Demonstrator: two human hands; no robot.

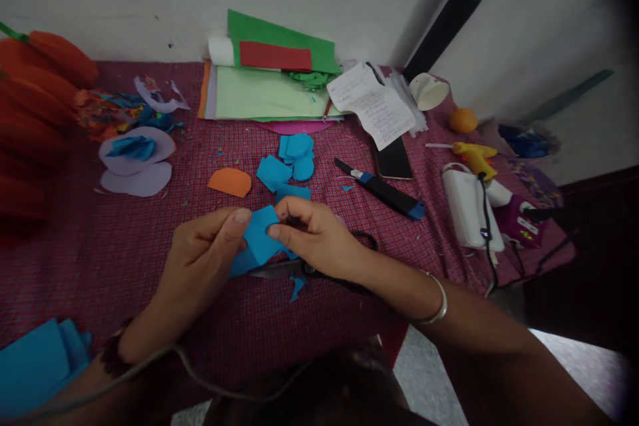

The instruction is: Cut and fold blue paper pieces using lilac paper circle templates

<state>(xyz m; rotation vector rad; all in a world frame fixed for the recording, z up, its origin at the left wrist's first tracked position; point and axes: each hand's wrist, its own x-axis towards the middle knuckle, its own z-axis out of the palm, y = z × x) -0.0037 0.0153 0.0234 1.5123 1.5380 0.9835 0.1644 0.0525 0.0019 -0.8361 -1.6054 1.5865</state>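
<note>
My left hand (202, 256) and my right hand (319, 239) meet over the red checked tablecloth (124, 239), both pinching one piece of blue paper (259, 234) between thumb and fingers. Black scissors (319, 271) lie on the cloth just under my right hand, partly hidden by it. A small blue scrap (296, 287) lies below them. Several cut blue paper pieces (292, 163) and an orange half-round piece (230, 182) rest just beyond my hands.
Stacked coloured paper sheets (264, 90) lie by the wall, with a written note (374, 106), a utility knife (384, 190), a phone (394, 158), a yellow glue gun (474, 156), a white box (466, 206) and cables on the right. White paper rounds (137, 170) sit left; blue sheets (34, 363) lie near left.
</note>
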